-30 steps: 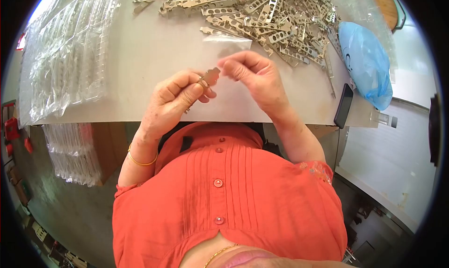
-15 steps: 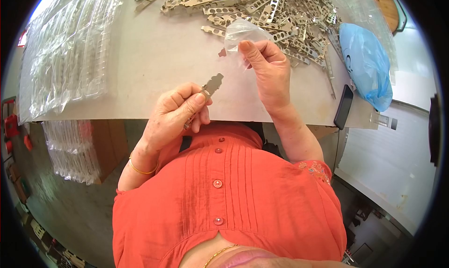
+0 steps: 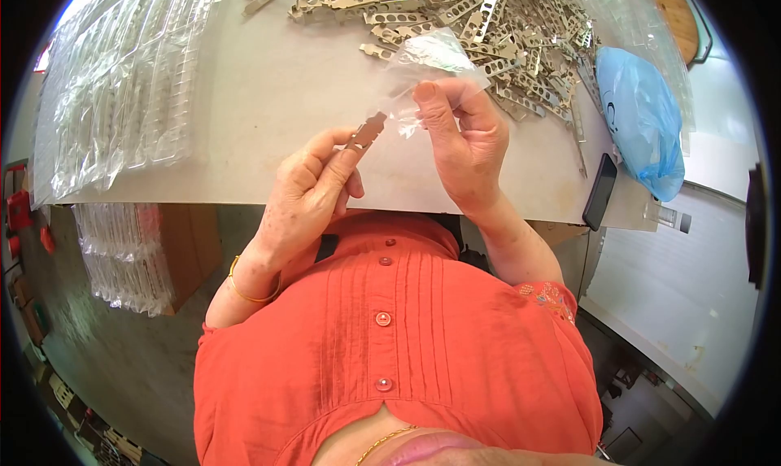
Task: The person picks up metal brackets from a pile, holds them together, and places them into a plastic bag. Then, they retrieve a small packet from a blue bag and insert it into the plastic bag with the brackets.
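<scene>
My left hand point(image 3: 313, 177) pinches a flat metal bracket point(image 3: 368, 132) between thumb and fingers, its notched end pointing up and to the right. The lower part of the bracket is hidden in the hand. My right hand point(image 3: 468, 137) is closed on a small clear plastic bag point(image 3: 431, 53), with the thumb pressed against the fingers. The bag spreads up and to the left from the fingertips. The bracket's tip is right at the bag's lower left edge. Behind the bag lies a large heap of perforated metal brackets point(image 3: 529, 39).
Packed clear plastic trays point(image 3: 122, 92) lie at the table's left, with more wrapped trays point(image 3: 122, 259) below, beside a cardboard box point(image 3: 189, 254). On the right are a blue plastic bag point(image 3: 639, 116) and a black phone point(image 3: 600, 191) near the table point(image 3: 268, 100) edge.
My left hand has lifted the bracket up and to the right, bringing its tip to the bag. The bag has turned and spread wider in my right hand.
</scene>
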Demonstrator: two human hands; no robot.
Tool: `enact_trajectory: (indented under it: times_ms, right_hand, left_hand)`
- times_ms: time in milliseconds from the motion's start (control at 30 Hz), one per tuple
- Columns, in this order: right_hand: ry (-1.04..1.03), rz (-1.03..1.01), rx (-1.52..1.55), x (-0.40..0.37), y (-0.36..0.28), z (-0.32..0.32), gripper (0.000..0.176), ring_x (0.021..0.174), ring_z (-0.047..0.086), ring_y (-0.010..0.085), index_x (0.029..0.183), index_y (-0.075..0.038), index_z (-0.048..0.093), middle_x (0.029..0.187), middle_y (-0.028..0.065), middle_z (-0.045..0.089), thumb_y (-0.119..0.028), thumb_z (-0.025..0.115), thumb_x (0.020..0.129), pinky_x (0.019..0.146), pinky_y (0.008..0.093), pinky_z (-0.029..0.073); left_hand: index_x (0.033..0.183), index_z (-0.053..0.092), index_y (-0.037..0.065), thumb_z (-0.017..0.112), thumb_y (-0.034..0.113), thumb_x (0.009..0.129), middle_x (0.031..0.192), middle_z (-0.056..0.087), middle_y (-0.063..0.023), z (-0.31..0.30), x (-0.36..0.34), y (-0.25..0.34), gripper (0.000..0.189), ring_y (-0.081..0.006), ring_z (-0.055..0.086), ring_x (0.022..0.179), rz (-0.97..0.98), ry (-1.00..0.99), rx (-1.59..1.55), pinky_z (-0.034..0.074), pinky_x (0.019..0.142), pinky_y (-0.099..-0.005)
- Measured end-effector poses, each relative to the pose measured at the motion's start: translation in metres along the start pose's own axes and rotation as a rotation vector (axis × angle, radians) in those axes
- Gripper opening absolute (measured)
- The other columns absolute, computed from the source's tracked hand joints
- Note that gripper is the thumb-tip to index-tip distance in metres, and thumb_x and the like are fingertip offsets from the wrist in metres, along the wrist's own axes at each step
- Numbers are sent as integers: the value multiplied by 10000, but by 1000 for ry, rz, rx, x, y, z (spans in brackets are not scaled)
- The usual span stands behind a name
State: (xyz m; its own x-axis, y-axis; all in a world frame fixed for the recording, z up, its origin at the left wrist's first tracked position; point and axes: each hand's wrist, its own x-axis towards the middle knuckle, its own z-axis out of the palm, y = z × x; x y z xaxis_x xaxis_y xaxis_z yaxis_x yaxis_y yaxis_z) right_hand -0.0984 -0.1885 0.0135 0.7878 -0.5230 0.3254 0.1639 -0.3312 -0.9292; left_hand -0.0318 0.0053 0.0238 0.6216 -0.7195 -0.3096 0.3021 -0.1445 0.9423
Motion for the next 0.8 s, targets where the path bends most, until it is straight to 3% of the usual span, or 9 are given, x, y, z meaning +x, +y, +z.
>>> enact_trajectory:
  times_ms: [67, 200, 300, 500, 667, 800]
  right_hand:
    - [-44, 51, -32, -2, 1, -4, 128, 723, 546, 28, 968, -23, 676, 825, -19, 650, -148, 664, 992, 656, 193, 445]
    - [-59, 57, -56, -2, 2, -2, 127, 733, 560, 34, 974, -24, 680, 844, -11, 663, -148, 658, 995, 663, 199, 464]
    - [-1, -52, -17, -1, 2, 3, 136, 635, 526, 67, 918, -38, 679, 743, 5, 637, -165, 700, 963, 582, 233, 439]
    - [-171, 91, -19, -6, -1, 4, 157, 666, 549, 61, 996, -25, 698, 760, -2, 652, -178, 699, 964, 596, 228, 446]
    - [-340, 374, 260, -3, -16, 2, 173, 690, 582, 54, 1082, -56, 692, 786, -18, 662, -182, 698, 964, 625, 213, 480]
    - [-427, 452, 314, 2, -18, -5, 195, 713, 592, 57, 1133, -54, 670, 836, -10, 665, -163, 683, 971, 635, 219, 493]
  left_hand:
    - [1308, 576, 8, 483, 171, 1071, 746, 616, -15, -3, 1, -3, 302, -34, 487, 565, 38, -2, 22, 398, 524, -191]
    - [1322, 570, 11, 481, 166, 1072, 744, 618, -13, -3, 0, -1, 307, -32, 480, 562, 33, -2, 29, 395, 521, -189]
    - [1329, 565, 10, 483, 164, 1071, 744, 619, -15, -3, -1, 0, 311, -33, 476, 559, -2, -16, -26, 389, 519, -188]
    - [1425, 481, 53, 490, 163, 1065, 745, 626, -24, 0, -1, 1, 377, -36, 485, 553, -4, -2, -41, 385, 512, -189]
    - [1478, 428, 69, 496, 165, 1061, 733, 628, -28, -4, -2, 0, 433, -41, 498, 556, 25, -6, 21, 387, 510, -192]
    - [1472, 436, 64, 491, 160, 1062, 729, 623, -26, -5, -2, -1, 425, -40, 488, 552, 25, 41, 44, 388, 512, -192]
